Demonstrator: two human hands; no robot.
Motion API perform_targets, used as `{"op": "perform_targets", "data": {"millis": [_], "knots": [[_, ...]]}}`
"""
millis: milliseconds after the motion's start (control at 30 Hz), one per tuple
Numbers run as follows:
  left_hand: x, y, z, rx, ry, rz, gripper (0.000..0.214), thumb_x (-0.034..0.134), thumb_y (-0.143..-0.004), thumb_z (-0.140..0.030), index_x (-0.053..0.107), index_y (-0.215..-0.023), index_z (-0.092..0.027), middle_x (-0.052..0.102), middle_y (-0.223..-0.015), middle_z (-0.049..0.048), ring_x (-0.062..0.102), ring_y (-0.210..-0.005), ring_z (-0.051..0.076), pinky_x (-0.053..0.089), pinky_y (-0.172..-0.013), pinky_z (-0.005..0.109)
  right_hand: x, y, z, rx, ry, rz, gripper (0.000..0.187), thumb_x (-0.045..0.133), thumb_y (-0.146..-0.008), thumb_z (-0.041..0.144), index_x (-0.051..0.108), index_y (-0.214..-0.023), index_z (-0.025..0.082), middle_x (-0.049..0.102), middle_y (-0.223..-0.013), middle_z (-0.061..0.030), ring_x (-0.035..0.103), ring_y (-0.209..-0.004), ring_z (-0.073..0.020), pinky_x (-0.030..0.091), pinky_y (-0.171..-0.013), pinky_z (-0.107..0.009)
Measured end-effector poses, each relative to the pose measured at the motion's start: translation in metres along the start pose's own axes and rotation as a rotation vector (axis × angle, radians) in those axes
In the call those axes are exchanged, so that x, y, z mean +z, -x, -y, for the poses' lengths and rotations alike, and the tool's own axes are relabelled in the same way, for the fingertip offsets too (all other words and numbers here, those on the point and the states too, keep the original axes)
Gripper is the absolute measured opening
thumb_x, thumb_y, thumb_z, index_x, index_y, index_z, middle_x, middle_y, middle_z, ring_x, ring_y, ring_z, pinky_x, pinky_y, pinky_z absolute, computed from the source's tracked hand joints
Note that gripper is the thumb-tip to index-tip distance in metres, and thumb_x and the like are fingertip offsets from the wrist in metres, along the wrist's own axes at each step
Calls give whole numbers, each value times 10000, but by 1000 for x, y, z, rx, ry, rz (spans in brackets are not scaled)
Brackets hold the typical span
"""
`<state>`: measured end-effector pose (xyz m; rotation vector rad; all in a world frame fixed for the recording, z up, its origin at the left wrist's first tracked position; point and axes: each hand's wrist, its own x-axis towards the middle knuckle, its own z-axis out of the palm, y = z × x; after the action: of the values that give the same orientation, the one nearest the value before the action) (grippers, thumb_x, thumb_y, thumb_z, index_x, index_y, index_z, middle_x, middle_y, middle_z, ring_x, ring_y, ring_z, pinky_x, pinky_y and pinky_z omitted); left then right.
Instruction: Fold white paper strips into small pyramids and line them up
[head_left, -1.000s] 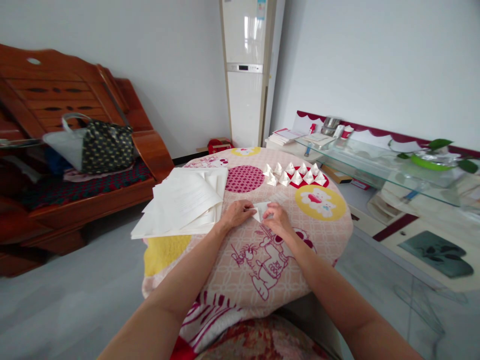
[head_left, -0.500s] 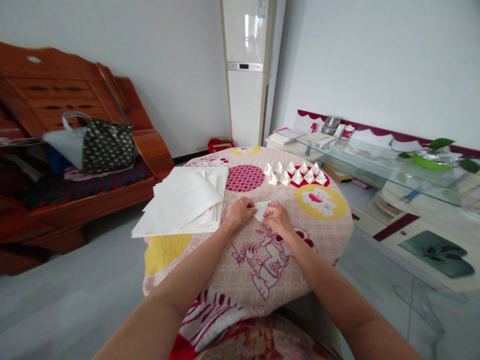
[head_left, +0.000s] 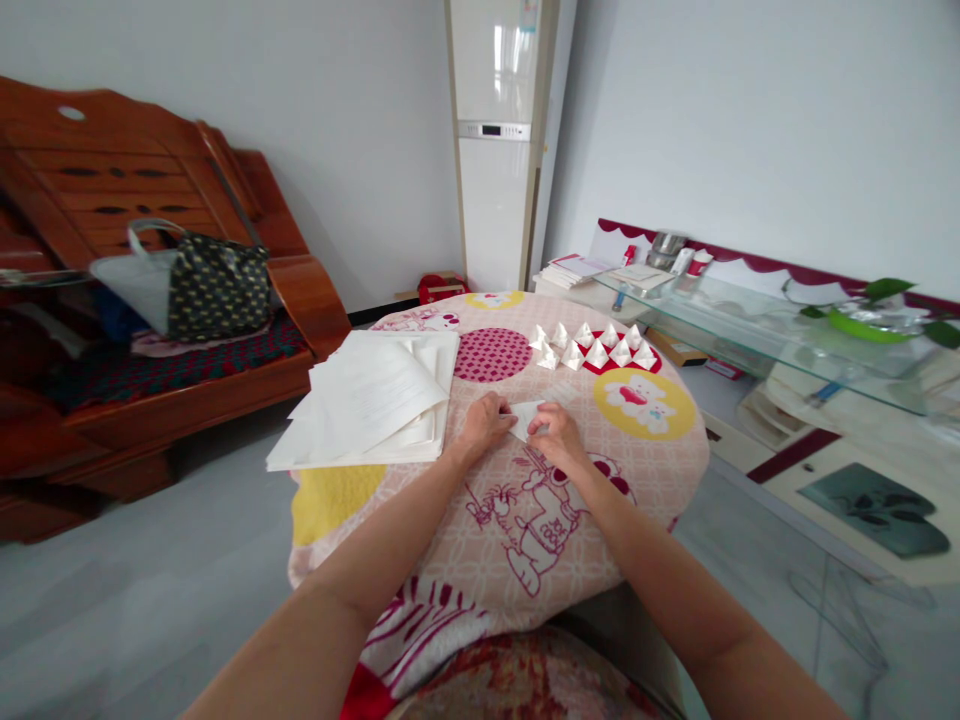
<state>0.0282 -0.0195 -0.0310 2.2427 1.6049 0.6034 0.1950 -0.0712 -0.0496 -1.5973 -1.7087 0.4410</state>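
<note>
On the round table with a pink cartoon cloth (head_left: pixel 525 540), my left hand (head_left: pixel 484 425) and my right hand (head_left: pixel 555 437) both pinch a small folded white paper piece (head_left: pixel 524 417) lying flat on the cloth. Their fingers are curled together on its edges. A stack of white paper sheets (head_left: pixel 371 402) lies just left of my left hand. Several folded white paper triangles (head_left: pixel 592 347) stand in rows at the far side of the table.
A wooden bench (head_left: pixel 150 290) with a dotted handbag (head_left: pixel 214 285) stands to the left. A tall white air conditioner (head_left: pixel 495 140) is at the back wall. A glass shelf unit (head_left: pixel 757 320) with books, cups and a green dish runs along the right.
The hands stay on the folded paper with only slight finger movement; the view has shifted a little.
</note>
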Motion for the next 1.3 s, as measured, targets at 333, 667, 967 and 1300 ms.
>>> {"op": "perform_targets", "data": {"millis": [333, 667, 967, 1300], "knots": [[0, 0, -1, -6, 39, -23, 100, 677, -799, -186, 753, -852, -148, 739, -939, 69, 654, -842, 178, 505, -804, 273, 3, 1, -4, -65, 47, 16, 234, 664, -661, 82, 783, -792, 236, 674, -1289, -67, 618, -1164, -271, 458, -1081, -432], [0, -1, 0, -19, 58, -13, 109, 688, -789, -195, 746, -856, -132, 736, -905, 72, 657, -833, 177, 507, -807, 275, -1, 5, 3, -144, 170, 82, 261, 648, -734, 51, 818, -873, 191, 666, -1347, -104, 598, -1209, -293, 431, -1108, -440], [5, -3, 7, 50, 109, -115, 143, 749, -749, -169, 691, -878, -155, 707, -996, 73, 637, -967, 194, 501, -922, 315, -8, 10, 13, -279, 302, 151, 258, 620, -787, 62, 802, -790, 245, 682, -1355, -25, 627, -1055, -270, 465, -1012, -439], [4, -7, 14, 87, 137, -104, 172, 728, -746, -144, 655, -900, -166, 689, -992, 59, 643, -975, 198, 513, -928, 327, -10, 11, 20, -335, 354, 210, 250, 616, -816, 85, 759, -723, 268, 771, -1159, 13, 604, -974, -242, 452, -958, -393]]}}
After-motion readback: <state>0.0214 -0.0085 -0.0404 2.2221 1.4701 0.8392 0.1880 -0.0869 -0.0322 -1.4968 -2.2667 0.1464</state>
